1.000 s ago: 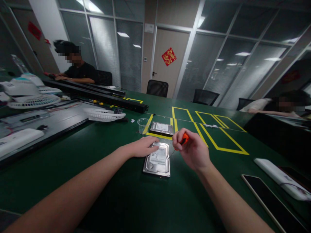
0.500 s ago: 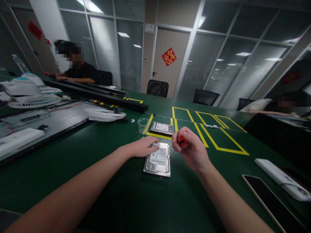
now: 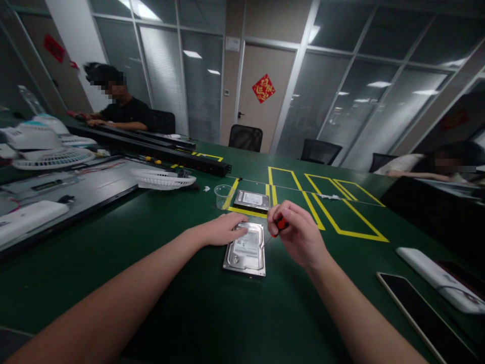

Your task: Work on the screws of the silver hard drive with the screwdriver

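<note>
At the near right of the green table (image 3: pixel 182 313) lies a dark-faced smartphone (image 3: pixel 428 313), well apart from the work. Straight ahead, a hard drive (image 3: pixel 248 255) lies flat, label up, its long axis running away from the wearer with a slight tilt. The left hand (image 3: pixel 224 228) is the nearer one: it rests on the far left corner, thumb laid over the top cover, the other fingers extended and partly hidden, gripping no tool. The right hand (image 3: pixel 297 232) is just beyond the drive's right side, fingers curled closely round the red-and-black handle of a screwdriver (image 3: pixel 281 225). The drive lies left of and nearer than those fingers; the thin shaft slants down to the notch in its right edge. Whether the tip touches, I cannot tell.

Compared with a second ago, the handle sits turned and lower in the fingers; drive and left hand match.

Beyond, a second hard drive (image 3: pixel 252 200) sits inside yellow tape (image 3: pixel 248 213), beside a clear plastic cup (image 3: pixel 223 196).
</note>
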Available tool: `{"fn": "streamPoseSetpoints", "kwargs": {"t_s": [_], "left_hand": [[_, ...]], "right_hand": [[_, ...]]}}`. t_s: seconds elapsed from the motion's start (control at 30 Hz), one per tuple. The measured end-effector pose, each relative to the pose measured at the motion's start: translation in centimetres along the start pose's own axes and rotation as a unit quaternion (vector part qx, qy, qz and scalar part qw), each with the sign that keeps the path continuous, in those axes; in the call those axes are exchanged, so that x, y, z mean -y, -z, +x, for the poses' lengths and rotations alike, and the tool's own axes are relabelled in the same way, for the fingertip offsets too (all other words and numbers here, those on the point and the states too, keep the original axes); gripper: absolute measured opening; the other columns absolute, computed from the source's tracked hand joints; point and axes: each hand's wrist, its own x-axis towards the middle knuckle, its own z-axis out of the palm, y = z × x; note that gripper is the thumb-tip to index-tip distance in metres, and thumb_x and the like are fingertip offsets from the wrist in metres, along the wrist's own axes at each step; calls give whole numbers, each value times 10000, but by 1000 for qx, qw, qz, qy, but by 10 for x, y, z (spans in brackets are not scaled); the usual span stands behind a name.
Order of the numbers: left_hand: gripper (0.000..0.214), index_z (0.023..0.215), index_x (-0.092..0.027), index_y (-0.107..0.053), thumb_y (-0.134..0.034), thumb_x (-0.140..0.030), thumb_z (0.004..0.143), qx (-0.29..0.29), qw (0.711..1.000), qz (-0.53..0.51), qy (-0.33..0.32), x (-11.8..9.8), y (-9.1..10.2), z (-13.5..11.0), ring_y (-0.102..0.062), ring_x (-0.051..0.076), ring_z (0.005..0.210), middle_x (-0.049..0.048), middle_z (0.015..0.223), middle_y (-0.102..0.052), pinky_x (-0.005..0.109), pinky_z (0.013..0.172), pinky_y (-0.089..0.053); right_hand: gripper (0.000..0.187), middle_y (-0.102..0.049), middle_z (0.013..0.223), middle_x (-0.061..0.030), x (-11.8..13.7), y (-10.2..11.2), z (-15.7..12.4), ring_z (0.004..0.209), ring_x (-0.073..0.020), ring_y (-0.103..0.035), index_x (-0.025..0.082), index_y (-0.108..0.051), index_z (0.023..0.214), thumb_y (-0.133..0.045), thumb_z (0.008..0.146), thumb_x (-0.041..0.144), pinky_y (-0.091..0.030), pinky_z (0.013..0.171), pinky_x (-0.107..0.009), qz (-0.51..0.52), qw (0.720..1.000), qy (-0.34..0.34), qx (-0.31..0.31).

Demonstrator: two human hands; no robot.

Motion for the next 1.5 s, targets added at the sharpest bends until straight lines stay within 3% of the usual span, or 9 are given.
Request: {"fn": "streamPoseSetpoints", "kwargs": {"t_s": [0.27, 0.43, 0.53, 0.97, 1.17, 1.37, 1.5], "left_hand": [[409, 1344, -231, -576, -462, -491, 1049, 8, 1000, -4, 11, 2, -1, 0, -573, 286, 1269, 108, 1390, -619, 430, 1081, -427], [447, 1376, -236, -564, -458, -520, 1048, 9, 1000, -4, 21, 2, 0, -1, -554, 299, 1301, 113, 1428, -597, 446, 1093, -415], [450, 1382, -237, -563, -453, -522, 1052, 16, 1000, -7, 26, 0, 2, -1, -554, 298, 1301, 109, 1428, -597, 445, 1092, -419], [416, 1343, -230, -577, -467, -496, 1043, 7, 1000, -3, 13, 3, -2, 1, -568, 287, 1280, 108, 1396, -619, 428, 1093, -418], [410, 1341, -232, -577, -464, -496, 1048, 3, 1000, 1, 6, 5, -3, 1, -573, 285, 1275, 107, 1393, -619, 419, 1086, -426], [404, 1331, -238, -584, -465, -499, 1046, 3, 1000, 1, 10, 3, -2, 0, -584, 279, 1258, 101, 1377, -628, 407, 1073, -431], [419, 1350, -232, -579, -468, -498, 1046, 5, 1000, 0, 18, 1, -1, 0, -579, 284, 1265, 106, 1391, -622, 414, 1073, -430]], "right_hand": [[184, -641, 775, -17, -1, -3, 1, 535, -116, -401, 209, -620, 776, -644, 937, 295, -275, 551, -297, 18, 1000, -10, -22], [336, -618, 764, -45, 1, -2, 2, 554, -135, -395, 200, -682, 747, -546, 964, 418, -315, 581, -318, 23, 999, -9, -26], [369, -613, 741, -62, 2, -1, 2, 562, -152, -414, 196, -699, 728, -491, 953, 402, -330, 595, -328, 38, 999, -15, -24], [176, -640, 792, -42, -1, -2, 1, 637, -164, -534, 198, -638, 786, -614, 913, 317, -377, 613, -309, 17, 1000, -4, -23], [91, -674, 808, -27, -2, -2, 1, 549, -129, -479, 223, -631, 844, -621, 914, 281, -322, 566, -303, 39, 999, -17, -27], [392, -615, 667, -47, 1, -2, 3, 563, -152, -440, 188, -740, 826, -489, 982, 446, -335, 583, -317, 41, 998, -16, -39], [337, -605, 681, -45, 2, -3, 3, 578, -154, -457, 183, -742, 789, -518, 956, 371, -347, 593, -317, 37, 999, -21, -32]]}}
